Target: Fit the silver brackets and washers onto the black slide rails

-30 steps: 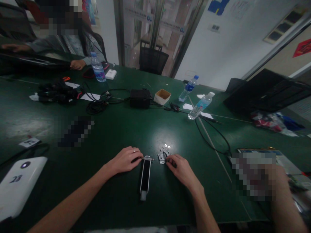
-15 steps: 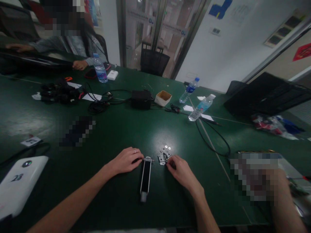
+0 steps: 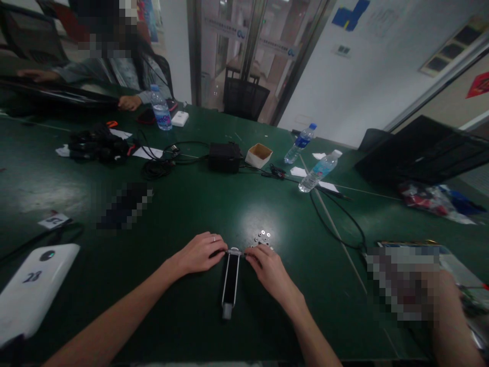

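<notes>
A long narrow black part with a silver frame (image 3: pixel 231 280) lies on the green table, its grey end (image 3: pixel 227 311) towards me. A thin metal crosspiece (image 3: pixel 234 251) runs across its far end. My left hand (image 3: pixel 202 252), with a ring on one finger, is closed, fingertips pinching the left tip of that crosspiece. At its right tip, my right hand (image 3: pixel 267 265) is closed in a pinch; whatever is between those fingertips is too small to make out. Several small washers and nuts (image 3: pixel 263 233) lie just beyond my right hand, which hides most of a small metal plate.
A white device marked 28 (image 3: pixel 36 285) sits at left. Farther back are a black box (image 3: pixel 224 157), a small open carton (image 3: pixel 259 155), cables and water bottles (image 3: pixel 320 172). Another person's arm (image 3: pixel 451 311) reaches in at right; a person (image 3: pixel 114 76) sits across the table.
My right hand has moved left, from the small metal plate to the right tip of the crosspiece, and now covers the plate. My left hand stays at the left tip.
</notes>
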The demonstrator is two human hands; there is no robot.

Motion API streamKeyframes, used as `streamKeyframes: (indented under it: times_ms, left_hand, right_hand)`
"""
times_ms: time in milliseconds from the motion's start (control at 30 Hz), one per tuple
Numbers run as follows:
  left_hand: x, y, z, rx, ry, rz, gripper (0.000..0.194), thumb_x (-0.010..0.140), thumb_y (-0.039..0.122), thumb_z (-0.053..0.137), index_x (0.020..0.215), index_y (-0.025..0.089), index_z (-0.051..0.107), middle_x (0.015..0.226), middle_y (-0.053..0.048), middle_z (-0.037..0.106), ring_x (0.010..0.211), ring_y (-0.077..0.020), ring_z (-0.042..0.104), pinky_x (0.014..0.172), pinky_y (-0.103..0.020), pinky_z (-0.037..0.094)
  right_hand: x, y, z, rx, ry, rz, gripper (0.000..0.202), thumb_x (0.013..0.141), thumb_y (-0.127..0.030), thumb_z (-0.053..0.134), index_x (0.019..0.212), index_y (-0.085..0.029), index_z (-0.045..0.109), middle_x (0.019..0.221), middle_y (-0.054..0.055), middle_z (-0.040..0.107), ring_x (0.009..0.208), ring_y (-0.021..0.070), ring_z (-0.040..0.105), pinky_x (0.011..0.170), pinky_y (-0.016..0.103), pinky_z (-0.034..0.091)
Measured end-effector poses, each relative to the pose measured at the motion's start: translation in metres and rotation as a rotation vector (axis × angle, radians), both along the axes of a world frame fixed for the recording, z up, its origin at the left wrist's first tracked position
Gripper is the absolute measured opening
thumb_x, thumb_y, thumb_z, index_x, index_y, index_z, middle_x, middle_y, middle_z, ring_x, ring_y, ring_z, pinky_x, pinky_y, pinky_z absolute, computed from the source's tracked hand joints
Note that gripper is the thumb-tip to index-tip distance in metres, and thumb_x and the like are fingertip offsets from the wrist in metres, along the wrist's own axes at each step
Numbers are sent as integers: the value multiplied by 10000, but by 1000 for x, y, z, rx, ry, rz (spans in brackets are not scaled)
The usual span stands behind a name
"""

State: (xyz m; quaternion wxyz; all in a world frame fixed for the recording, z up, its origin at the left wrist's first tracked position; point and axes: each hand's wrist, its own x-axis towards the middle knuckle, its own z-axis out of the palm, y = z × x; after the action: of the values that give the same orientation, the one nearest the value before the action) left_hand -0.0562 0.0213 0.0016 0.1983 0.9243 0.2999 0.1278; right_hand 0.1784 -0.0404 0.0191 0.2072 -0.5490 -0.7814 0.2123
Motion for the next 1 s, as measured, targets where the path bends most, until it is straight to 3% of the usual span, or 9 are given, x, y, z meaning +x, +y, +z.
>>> streamKeyframes:
  times_ms: [567, 800, 1000]
  left_hand:
    - [1, 0, 1, 26, -16, -8, 169, 921, 187, 480, 1005, 174, 627, 941, -31, 646, 841, -146, 588, 736, -256, 432]
    - [1, -1, 2, 28, -8, -4, 155, 912, 182, 497, 1001, 175, 624, 943, -26, 644, 848, -149, 590, 752, -259, 438]
    - [0, -2, 6, -6, 0, 5, 163, 920, 189, 504, 1036, 180, 619, 968, -21, 642, 857, -142, 596, 757, -255, 436]
  right_hand:
    - [-5, 5, -13, 62, 52, -2, 82, 878, -191, 592, 932, -207, 652, 892, 45, 648, 841, 187, 626, 764, 314, 530]
    - [-3, 3, -10, 83, 48, 45, 212, 881, -207, 588, 1093, -207, 600, 967, 62, 663, 877, 192, 625, 787, 328, 527]
    - [19, 5, 5, 118, -49, -173, 226, 890, -257, 564, 1104, -193, 600, 1016, 89, 642, 898, 218, 619, 799, 358, 516]
